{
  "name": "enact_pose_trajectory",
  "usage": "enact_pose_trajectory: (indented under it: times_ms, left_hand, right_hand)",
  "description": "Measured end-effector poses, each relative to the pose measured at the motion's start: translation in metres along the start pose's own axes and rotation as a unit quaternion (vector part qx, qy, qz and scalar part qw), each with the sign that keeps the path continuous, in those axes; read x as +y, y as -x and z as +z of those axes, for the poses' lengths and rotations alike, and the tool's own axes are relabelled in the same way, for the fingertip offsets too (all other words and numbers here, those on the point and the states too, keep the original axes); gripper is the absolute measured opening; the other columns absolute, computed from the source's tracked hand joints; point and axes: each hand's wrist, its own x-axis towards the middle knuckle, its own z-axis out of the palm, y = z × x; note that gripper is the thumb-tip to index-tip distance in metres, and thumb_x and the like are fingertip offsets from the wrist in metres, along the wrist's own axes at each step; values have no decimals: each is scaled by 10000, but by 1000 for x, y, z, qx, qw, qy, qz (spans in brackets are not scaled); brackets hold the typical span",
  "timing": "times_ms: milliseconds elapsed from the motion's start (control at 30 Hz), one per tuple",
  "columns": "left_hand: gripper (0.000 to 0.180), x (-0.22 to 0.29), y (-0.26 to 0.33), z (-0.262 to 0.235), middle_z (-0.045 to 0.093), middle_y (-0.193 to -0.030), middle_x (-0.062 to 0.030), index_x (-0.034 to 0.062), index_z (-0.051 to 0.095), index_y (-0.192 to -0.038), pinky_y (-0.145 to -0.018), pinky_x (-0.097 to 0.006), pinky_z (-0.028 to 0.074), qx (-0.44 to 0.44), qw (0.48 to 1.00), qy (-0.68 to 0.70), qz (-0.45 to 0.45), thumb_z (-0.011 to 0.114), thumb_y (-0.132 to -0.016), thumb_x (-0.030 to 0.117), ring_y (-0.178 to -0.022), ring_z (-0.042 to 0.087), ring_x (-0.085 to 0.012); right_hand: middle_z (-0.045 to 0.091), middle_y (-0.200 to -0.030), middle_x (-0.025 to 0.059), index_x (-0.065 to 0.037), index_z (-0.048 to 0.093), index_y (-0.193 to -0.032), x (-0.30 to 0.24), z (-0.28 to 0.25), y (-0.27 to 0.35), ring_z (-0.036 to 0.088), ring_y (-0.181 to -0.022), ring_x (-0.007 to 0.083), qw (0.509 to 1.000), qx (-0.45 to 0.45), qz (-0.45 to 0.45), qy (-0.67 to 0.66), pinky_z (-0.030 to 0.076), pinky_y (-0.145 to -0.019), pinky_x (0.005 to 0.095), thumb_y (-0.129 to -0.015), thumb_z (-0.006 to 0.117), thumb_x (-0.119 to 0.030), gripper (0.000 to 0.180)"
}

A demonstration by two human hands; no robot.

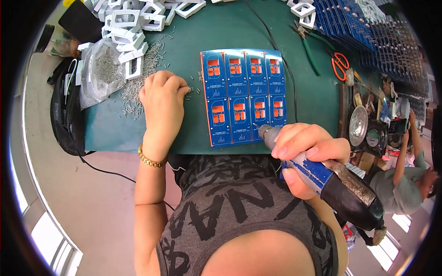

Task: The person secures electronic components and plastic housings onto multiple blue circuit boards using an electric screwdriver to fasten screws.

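My right hand (309,149) is wrapped around a blue, grey and black electric screwdriver (324,177). Its thin bit points up and left, over the lower edge of a blue circuit-board panel (230,92). The panel lies flat, divided into two rows of small boards with orange showing through their cutouts. My left hand (163,103), with a gold bracelet at the wrist, rests left of the panel beside a heap of small screws (133,94). Its thumb and fingers are pinched together; what lies between the tips is too small to make out.
A plastic bag of screws (103,69) and piled white plastic frames (124,37) lie at the far left. Green-handled pliers (311,55), orange-handled scissors (340,66) and stacked blue boards (343,23) are at the right. A black cable (271,39) runs behind the panel. Another person (403,184) sits at right.
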Motion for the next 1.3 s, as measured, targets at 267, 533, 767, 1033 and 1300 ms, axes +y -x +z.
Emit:
enact_pose_trajectory:
  times_ms: [267,533,767,1033,1300]
  left_hand:
    - [140,-2,2,14,581,-986,-60,88,579,-892,-961,-471,328,54,998,19,18,678,-800,52,-1044,518,-285]
    - [145,3,-4,19,614,-841,-69,70,574,-819,-790,-366,455,70,984,161,-13,661,-767,-33,-785,587,-265]
    - [71,-15,4,14,620,-907,-109,-13,601,-984,-793,-325,488,107,977,181,-43,573,-922,7,-841,600,-226]
    - [104,-4,4,21,602,-905,-109,-13,598,-979,-788,-333,474,49,983,178,-9,559,-883,-29,-834,585,-241]
    - [30,-6,2,24,541,-853,-89,-10,552,-926,-770,-320,444,47,976,211,-25,526,-912,-17,-800,532,-218]
  right_hand:
    - [626,-876,153,-79,459,-1121,4,-2,-16,647,-702,281,998,-54,44,0,534,-593,387,-680,721,58,531]
    - [634,-777,124,-14,558,-1035,23,-3,-10,636,-665,231,997,52,-20,-46,510,-559,331,-685,706,4,381]
    - [638,-747,68,-34,550,-1055,17,-12,-11,625,-627,135,998,34,9,-56,504,-566,266,-621,677,80,467]
    - [652,-751,59,-46,583,-997,13,-8,4,650,-648,205,998,4,-42,-42,513,-617,306,-681,737,-76,353]
    - [649,-903,68,-42,581,-998,17,-9,-1,654,-710,209,998,-22,-65,-3,514,-651,296,-663,762,-166,400]
